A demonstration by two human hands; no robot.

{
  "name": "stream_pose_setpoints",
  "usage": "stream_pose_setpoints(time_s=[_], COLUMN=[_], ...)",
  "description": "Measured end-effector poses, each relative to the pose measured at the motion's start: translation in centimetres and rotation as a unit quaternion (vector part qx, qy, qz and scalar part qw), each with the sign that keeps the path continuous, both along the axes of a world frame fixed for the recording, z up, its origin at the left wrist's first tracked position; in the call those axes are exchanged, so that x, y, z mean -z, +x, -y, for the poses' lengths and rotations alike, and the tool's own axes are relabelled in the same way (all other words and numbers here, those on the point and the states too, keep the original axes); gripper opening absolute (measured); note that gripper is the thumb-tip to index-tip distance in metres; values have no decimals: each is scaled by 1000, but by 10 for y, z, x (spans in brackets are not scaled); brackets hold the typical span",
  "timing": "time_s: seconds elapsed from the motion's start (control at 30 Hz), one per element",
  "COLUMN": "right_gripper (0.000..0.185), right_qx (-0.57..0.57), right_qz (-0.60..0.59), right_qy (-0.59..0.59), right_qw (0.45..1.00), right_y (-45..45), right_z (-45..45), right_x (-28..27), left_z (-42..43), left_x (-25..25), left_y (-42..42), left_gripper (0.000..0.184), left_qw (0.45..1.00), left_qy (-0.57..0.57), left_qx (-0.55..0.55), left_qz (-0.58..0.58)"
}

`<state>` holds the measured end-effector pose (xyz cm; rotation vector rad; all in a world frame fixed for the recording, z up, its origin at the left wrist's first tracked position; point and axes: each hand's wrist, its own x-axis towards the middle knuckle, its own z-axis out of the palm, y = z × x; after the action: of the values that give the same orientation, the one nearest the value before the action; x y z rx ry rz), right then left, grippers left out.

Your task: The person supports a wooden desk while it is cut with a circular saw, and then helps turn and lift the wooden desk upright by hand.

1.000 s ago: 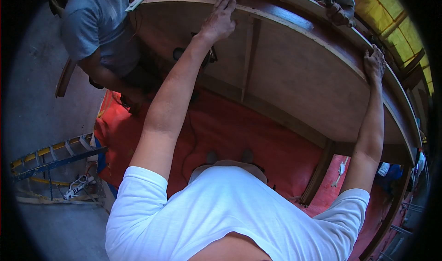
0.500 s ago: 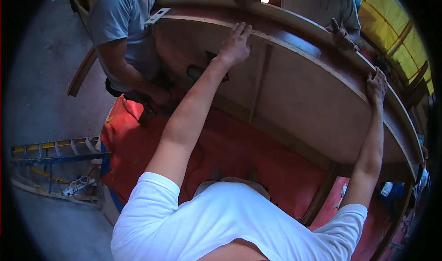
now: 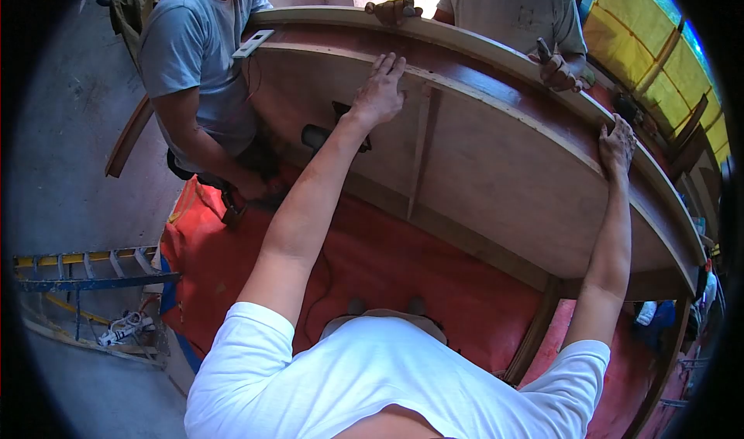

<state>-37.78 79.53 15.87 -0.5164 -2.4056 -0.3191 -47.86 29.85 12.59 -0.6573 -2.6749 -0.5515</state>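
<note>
A long curved wooden counter (image 3: 496, 79) with a reddish-brown recessed top and pale edges arcs in front of me. My left hand (image 3: 379, 90) lies on its near edge with the fingers stretched out, holding nothing. Farther right, my right hand (image 3: 618, 146) reaches over the recess, its fingers bent at the raised outer edge and the thumb apart. Below the edge is a pale front panel (image 3: 496, 175) with an upright wooden batten (image 3: 424, 152). A dark cylinder (image 3: 314, 136) projects from an opening in the panel, partly behind my left forearm.
A person in a grey shirt (image 3: 203, 67) stands at left, beside a pale slotted bar (image 3: 253, 44) on the counter. Another person's gloved hands (image 3: 556, 71) touch the far edge. Red sheeting (image 3: 387, 276) covers the floor. A ladder (image 3: 93, 270) and white cord (image 3: 126, 327) lie left.
The whole view has shifted, so the counter sits slightly lower and farther left in the picture. Both my hands stay at about the same places on the counter.
</note>
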Motion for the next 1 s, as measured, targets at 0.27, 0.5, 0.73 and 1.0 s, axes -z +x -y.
stream_pose_setpoints(time_s=[0.27, 0.5, 0.73, 1.0], right_gripper=[46, 48, 51, 50], right_qx=[-5, 1, -6, -5], right_qz=[2, 4, -4, 2], right_qy=[6, -5, -14, -6], right_qw=[1000, 1000, 1000, 1000], right_y=[-1, 1, 1, 3], right_z=[-2, 3, 1, 4], right_x=[0, -1, -1, -3], left_z=[0, 1, 4, 2], left_x=[1, 0, 3, 6], left_y=[-1, 2, -2, -5], left_gripper=[67, 68, 68, 67], left_qw=[1000, 1000, 999, 1000], left_qy=[-6, -3, -24, -20], left_qx=[3, 6, 0, 1], left_qz=[-7, -10, -22, -20])
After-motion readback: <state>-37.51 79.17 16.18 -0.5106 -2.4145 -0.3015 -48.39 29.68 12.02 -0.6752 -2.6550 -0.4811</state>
